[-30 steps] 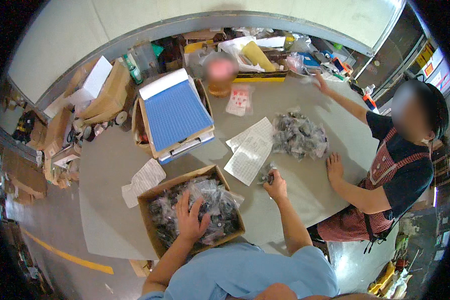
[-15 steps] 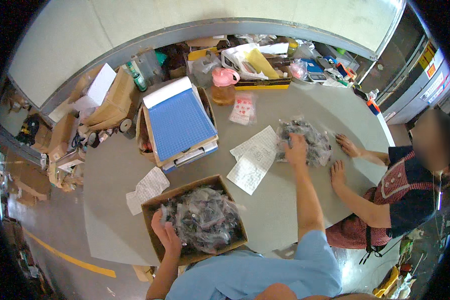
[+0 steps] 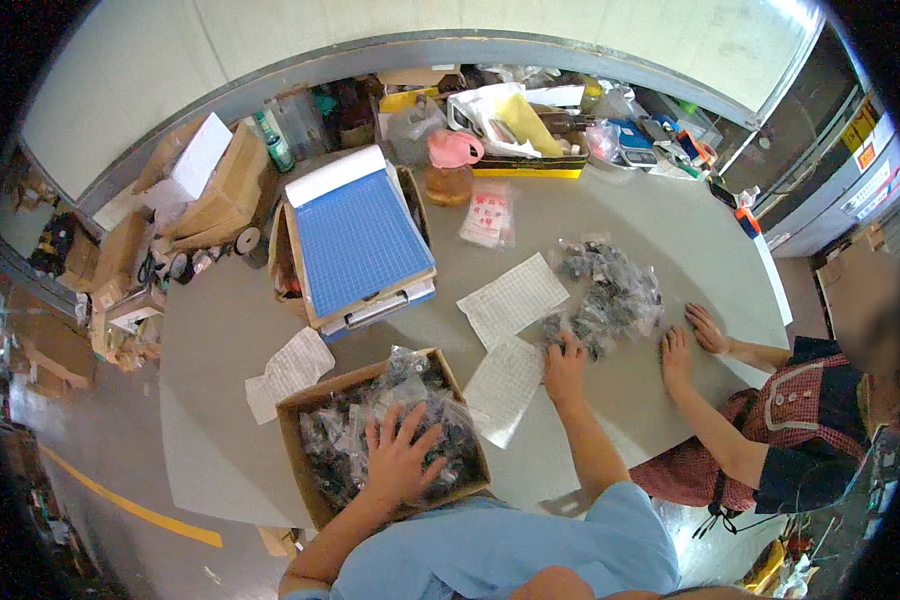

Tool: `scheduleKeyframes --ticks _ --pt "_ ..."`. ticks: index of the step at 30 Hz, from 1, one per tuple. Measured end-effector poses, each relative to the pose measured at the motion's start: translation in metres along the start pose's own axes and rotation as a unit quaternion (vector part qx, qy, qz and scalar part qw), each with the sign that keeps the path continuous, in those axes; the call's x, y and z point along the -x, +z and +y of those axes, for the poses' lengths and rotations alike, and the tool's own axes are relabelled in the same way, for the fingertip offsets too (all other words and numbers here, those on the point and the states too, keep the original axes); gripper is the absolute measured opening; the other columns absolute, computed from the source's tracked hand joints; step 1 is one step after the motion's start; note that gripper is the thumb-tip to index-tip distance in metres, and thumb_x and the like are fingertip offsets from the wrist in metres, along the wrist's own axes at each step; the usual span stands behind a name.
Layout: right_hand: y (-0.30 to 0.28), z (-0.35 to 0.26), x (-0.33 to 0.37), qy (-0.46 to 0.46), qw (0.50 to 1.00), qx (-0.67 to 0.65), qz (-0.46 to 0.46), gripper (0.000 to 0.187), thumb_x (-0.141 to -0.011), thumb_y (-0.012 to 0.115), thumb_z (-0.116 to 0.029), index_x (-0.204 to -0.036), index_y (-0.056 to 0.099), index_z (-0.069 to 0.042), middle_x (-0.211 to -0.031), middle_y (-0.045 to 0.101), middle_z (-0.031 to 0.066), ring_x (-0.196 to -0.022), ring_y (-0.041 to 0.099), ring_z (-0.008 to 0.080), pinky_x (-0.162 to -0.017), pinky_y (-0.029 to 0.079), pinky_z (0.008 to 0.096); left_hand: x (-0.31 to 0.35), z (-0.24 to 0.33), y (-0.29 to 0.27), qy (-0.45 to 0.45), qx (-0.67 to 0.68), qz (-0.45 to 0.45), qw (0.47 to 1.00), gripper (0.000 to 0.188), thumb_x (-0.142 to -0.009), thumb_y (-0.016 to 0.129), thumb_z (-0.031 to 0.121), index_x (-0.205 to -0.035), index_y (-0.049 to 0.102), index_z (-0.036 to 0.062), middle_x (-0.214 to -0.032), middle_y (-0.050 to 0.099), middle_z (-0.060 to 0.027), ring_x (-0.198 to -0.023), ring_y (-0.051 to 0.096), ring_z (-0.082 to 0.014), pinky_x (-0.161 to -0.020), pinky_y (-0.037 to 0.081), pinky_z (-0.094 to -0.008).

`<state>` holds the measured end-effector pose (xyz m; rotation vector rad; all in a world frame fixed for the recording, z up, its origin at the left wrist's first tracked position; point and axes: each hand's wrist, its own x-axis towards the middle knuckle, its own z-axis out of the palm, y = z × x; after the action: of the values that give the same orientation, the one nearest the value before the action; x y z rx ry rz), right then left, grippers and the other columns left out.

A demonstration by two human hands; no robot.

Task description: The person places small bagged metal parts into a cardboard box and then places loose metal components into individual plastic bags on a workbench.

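Observation:
My left hand point(image 3: 402, 455) lies with fingers spread on clear plastic bags point(image 3: 335, 440) of small dark parts. These bags heap up inside an open cardboard box point(image 3: 298, 470) at the table's near edge. To the right, my right hand point(image 3: 564, 368) is at the near-left edge of a loose pile of similar small bags point(image 3: 615, 300). Its fingers are bent over a small plastic bag point(image 3: 554, 325) there, partly hiding it. Two printed paper sheets point(image 3: 510, 300) lie left of the pile, the lower sheet point(image 3: 508, 392) reaching toward the box.
Across the table sits a person whose hands point(image 3: 677, 352) rest beside the pile. Blue clipboards point(image 3: 360, 245) lie on a box farther back, near a pink-lidded jug point(image 3: 452, 170) and printed packets point(image 3: 488, 215). A crumpled sheet point(image 3: 292, 372) lies behind the cardboard box. Cluttered cartons point(image 3: 225, 190) line the back left.
My left hand has gone from the box's left side onto the bags, its fingers spreading. My right hand has drawn nearer and left, to the pile's edge. The lower sheet has shifted nearer.

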<state>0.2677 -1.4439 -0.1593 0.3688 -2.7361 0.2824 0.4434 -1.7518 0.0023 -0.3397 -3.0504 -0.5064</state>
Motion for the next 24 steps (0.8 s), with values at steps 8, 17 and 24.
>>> scheduleKeyframes --ticks 8,17,24 --pt "-0.029 0.026 0.072 0.380 0.701 -0.583 0.157 0.006 -0.088 0.062 -0.013 -0.087 0.056 -0.010 -0.081 0.053 -0.0024 -0.070 0.047 0.0062 -0.055 0.038 0.0229 0.022 -0.017 0.007 -0.017 0.098 0.075 0.992 0.033 -0.067 0.068 0.015 -0.099 0.061 0.0145 -0.128 0.045 -0.0105 -0.117 0.038 -0.0383 -0.095 0.034 -0.0525" --pt "-0.140 -0.039 0.039 0.356 0.523 -0.771 0.067 0.007 -0.086 0.061 -0.011 -0.090 0.055 -0.012 -0.086 0.056 -0.0033 -0.074 0.052 0.0072 -0.058 0.043 0.0218 0.065 -0.048 -0.007 -0.236 -0.003 0.149 0.960 0.036 -0.071 0.066 0.020 -0.106 0.058 0.0121 -0.134 0.039 -0.0129 -0.121 0.033 -0.0372 -0.101 0.022 -0.0516" --pt "-0.156 -0.109 0.007 0.064 0.671 -0.691 -0.260 0.042 -0.082 0.065 -0.019 -0.121 0.054 -0.009 -0.128 0.045 0.0133 -0.113 0.047 0.0230 -0.088 0.044 0.0381 0.061 -0.038 -0.007 -0.039 0.147 0.209 0.966 0.061 -0.079 0.061 0.031 -0.133 0.039 0.0132 -0.145 0.024 -0.0199 -0.131 0.020 -0.0430 -0.104 0.014 -0.0554"
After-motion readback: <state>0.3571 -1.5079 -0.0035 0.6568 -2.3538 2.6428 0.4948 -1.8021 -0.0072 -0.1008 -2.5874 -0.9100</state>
